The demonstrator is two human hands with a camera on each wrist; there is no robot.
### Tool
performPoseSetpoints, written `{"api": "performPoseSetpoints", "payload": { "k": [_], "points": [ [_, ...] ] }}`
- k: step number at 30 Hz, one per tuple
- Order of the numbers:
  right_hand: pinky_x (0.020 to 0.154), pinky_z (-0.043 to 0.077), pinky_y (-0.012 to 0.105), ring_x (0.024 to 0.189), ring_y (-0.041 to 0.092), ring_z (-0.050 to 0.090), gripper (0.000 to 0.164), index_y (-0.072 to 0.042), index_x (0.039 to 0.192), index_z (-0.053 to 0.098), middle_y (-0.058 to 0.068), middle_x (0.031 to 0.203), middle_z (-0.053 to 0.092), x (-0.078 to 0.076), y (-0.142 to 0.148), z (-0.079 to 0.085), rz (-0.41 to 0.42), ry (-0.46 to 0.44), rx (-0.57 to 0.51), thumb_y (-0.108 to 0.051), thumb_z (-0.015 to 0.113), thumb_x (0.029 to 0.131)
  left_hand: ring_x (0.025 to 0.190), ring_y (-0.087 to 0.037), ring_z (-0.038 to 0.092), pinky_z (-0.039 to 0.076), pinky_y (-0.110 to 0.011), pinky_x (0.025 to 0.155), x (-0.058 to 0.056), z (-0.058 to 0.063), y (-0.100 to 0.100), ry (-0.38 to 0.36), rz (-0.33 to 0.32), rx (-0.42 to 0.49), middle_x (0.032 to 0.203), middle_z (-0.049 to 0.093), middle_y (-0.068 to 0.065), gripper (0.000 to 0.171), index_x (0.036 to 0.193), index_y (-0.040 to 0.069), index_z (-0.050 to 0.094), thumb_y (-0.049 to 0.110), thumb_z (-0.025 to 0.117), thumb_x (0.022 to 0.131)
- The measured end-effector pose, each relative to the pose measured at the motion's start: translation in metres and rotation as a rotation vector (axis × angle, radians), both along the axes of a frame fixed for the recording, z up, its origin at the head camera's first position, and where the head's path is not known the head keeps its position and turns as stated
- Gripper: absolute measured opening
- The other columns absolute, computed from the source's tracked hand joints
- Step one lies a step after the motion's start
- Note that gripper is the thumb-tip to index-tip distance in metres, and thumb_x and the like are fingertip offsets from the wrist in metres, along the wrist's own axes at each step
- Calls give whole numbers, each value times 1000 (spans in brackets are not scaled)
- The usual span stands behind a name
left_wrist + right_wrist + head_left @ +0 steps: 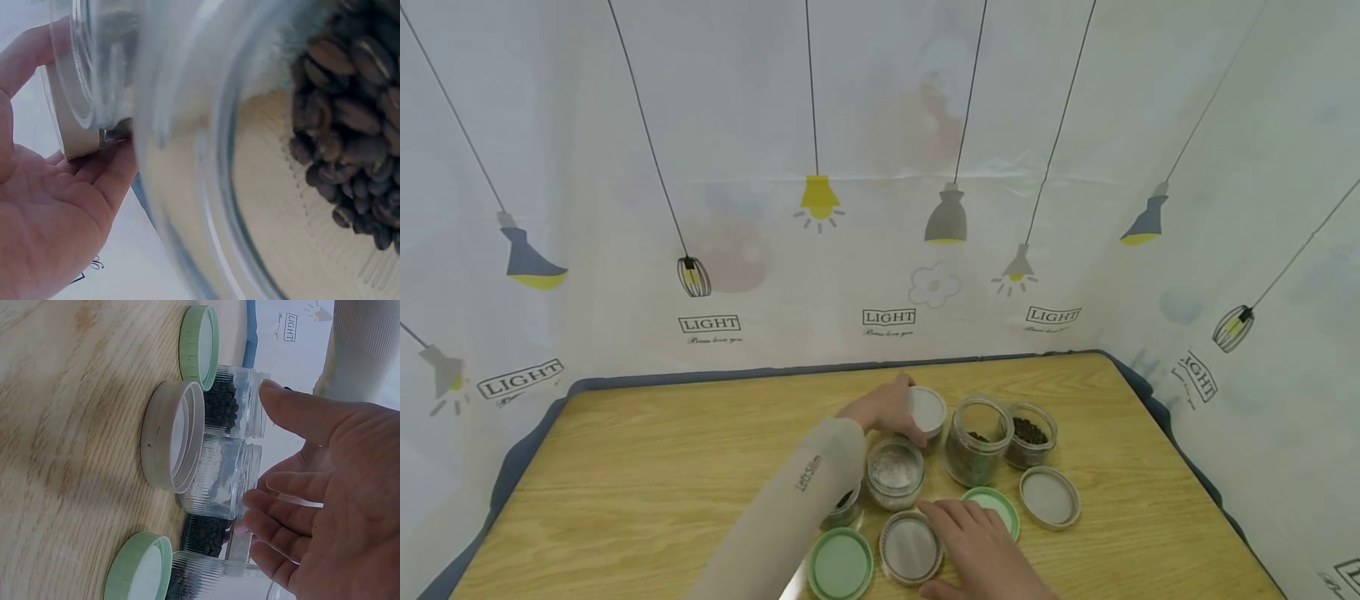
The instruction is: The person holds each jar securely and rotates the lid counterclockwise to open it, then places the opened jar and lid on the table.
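My left hand reaches to the back of the group and grips a glass jar capped with a pale lid. In the right wrist view dark beans show inside that jar. Right in front of it stands an uncapped jar with whitish contents. An open jar of coffee beans fills much of the left wrist view; my sleeve partly covers it in the head view. My right hand holds nothing, fingers spread above the table, close over a grey lid and a green lid.
To the right stand a tall open jar with dark contents low inside and a shorter open jar of beans. Another grey lid lies before them. A second green lid rests at the front of the wooden table.
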State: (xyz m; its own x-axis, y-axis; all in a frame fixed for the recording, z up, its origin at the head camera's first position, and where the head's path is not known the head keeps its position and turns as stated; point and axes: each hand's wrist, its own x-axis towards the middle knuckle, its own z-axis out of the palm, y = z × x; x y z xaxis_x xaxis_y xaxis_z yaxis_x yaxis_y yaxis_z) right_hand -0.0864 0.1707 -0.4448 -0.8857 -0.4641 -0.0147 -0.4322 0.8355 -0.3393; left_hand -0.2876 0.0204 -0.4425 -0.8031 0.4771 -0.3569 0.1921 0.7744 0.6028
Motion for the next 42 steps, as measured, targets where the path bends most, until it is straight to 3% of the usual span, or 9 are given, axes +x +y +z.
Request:
{"api": "performPoseSetpoints", "payload": {
  "k": [7,20,34,42],
  "points": [
    [89,48,50,114,25,54,83,-9,141,47,4,131,58,0,0,-1,-1,-7,-12,-57,72,79,108,-28,58,47,-44,98,-2,0,1,-7,-1,14,124,58,-15,92,142,11,36,22,89,67],
    [90,47,50,115,23,54,79,-10,141,47,2,131,57,0,0,1,17,22,-15,-57,70,81,119,-28,54,44,-45,105,-11,0,-7,17,-88,23,132,55,-12,91,143,13,38,17,88,68],
    [92,46,51,116,24,54,78,-11,141,47,3,131,56,-2,0,3,14,-21,-5,-57,69,82,123,-31,53,41,-48,108,-14,-7,-10,14,-102,71,134,55,-12,89,143,15,40,14,89,68],
    [93,46,51,117,25,54,77,-11,141,47,4,131,57,-3,1,1,17,-22,-7,-55,70,82,124,-30,53,41,-48,108,-14,-13,-8,48,-106,37,135,55,-10,90,143,16,39,17,89,68]
  ]
}}
